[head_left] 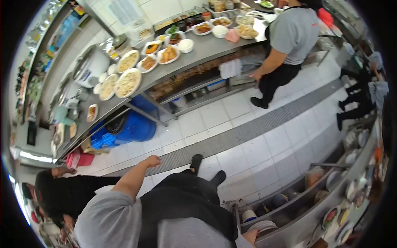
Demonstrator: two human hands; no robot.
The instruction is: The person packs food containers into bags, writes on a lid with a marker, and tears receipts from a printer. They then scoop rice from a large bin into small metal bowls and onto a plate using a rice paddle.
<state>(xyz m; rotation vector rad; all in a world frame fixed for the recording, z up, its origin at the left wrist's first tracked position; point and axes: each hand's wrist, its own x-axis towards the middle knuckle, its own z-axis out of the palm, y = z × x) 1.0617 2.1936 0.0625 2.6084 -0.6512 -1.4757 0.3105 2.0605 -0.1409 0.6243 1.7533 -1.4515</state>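
Note:
My left hand (154, 161) hangs in the air over the floor grating, its fingers loosely curled in and nothing showing in them. At the bottom, my right hand (250, 236) reaches down beside my apron to a steel shelf unit. White round dishes (263, 226) sit on that shelf, and my right fingertips overlap their near edge. Whether the fingers grip a dish I cannot tell. A white tub (249, 215) stands just beyond the dishes on the same shelf.
A steel counter (173, 68) carries several plates of food, including noodle plates (128, 82). Beneath it stands a blue barrel (138, 124). A person in a grey shirt (293, 35) stands at the counter; another person in black (70, 194) is at left. Floor grating (248, 126) crosses the white tiles.

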